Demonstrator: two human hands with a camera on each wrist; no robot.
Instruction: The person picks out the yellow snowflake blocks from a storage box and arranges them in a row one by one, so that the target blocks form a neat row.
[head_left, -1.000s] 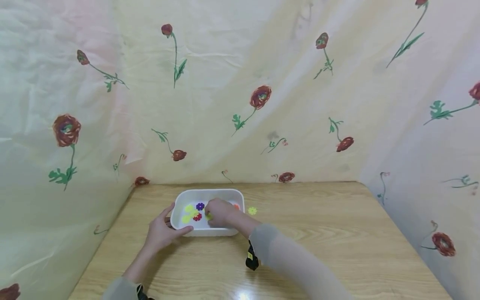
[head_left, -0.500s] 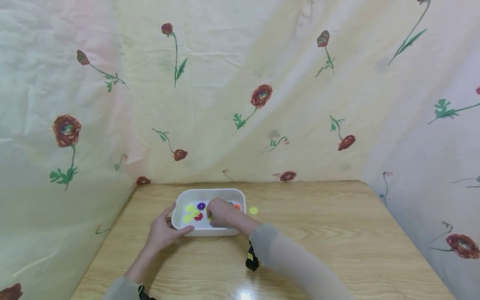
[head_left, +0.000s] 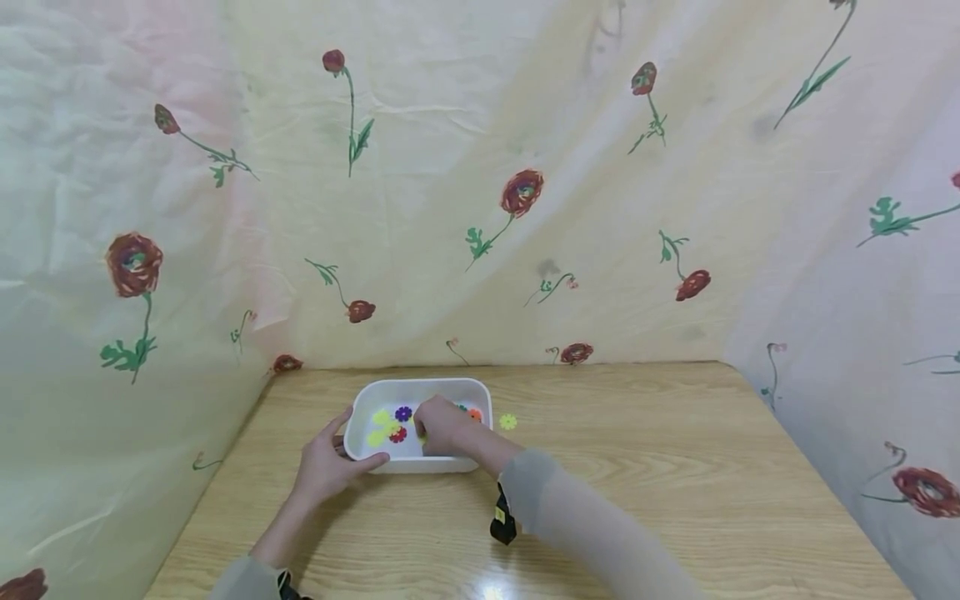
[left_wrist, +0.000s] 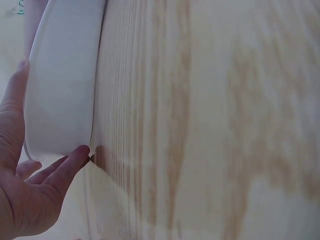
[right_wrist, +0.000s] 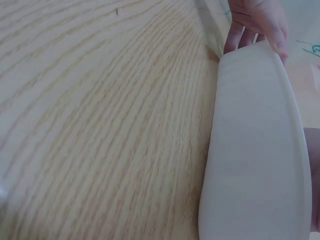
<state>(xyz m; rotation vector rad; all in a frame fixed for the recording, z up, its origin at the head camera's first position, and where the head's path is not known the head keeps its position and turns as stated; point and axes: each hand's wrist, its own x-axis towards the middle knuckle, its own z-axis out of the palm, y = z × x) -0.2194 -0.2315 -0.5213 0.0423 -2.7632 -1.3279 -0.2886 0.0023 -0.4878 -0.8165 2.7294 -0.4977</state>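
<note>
A white plastic tub (head_left: 397, 466) stands on the wooden table, with several flower-shaped plastic discs inside. Yellow discs (head_left: 377, 437), a purple disc (head_left: 403, 413) and a red disc (head_left: 399, 434) lie in its left half. My left hand (head_left: 326, 465) grips the tub's left end, thumb along the front rim and fingers against the end wall. My right hand (head_left: 444, 427) reaches down inside, fingers bent, with a bit of yellow showing beside them. Its fingertips are hidden, so whether they pinch a disc is unclear. An orange disc (head_left: 476, 414) shows right of that hand.
One yellow disc (head_left: 507, 422) lies on the wooden table (head_left: 637, 483), just right of the tub. Flower-printed cloth (head_left: 420, 208) hangs behind the table and along both sides. The tub's wall (right_wrist: 255, 140) blocks the right wrist view of the inside.
Both hands stay nearly in place. My right hand's fingers shift slightly inside the tub, and less yellow shows beside them. The whole view drifts a little.
</note>
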